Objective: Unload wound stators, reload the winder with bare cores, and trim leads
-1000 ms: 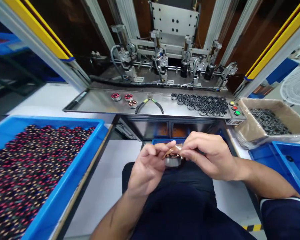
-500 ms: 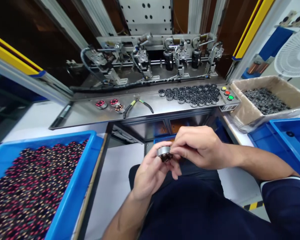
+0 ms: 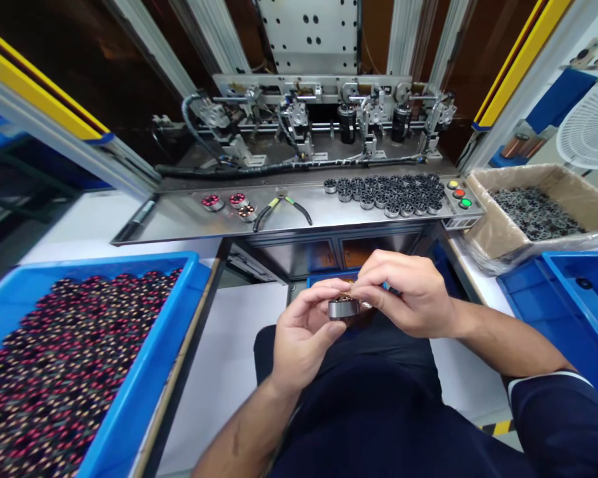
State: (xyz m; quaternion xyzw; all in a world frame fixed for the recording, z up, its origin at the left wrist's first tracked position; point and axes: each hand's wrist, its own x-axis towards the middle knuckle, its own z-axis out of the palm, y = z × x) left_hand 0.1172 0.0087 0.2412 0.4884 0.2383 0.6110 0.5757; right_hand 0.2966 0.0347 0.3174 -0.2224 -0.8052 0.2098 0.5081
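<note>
A round metal part (image 3: 343,308) with copper windings showing on its top rests in the fingers of my left hand (image 3: 301,332), above my lap. My right hand (image 3: 411,292) is closed in a pinch at the part's upper right edge, its thumb and forefinger meeting over the windings; whatever lies between those fingertips is too small to name. On the steel ledge (image 3: 189,218) beyond, pliers (image 3: 282,207) lie spread beside red-topped wound parts (image 3: 212,202).
Many dark ring parts (image 3: 389,192) stand on the ledge near the buttons (image 3: 459,194). A blue bin (image 3: 192,265) of wound parts is at left. At right are a lined carton (image 3: 493,249) and another blue bin (image 3: 578,312). Machine fixtures (image 3: 296,119) stand behind.
The metal part has tipped so its windings face up, and it sits slightly further right. My left fingers have shifted around it. The camera view has turned a little.
</note>
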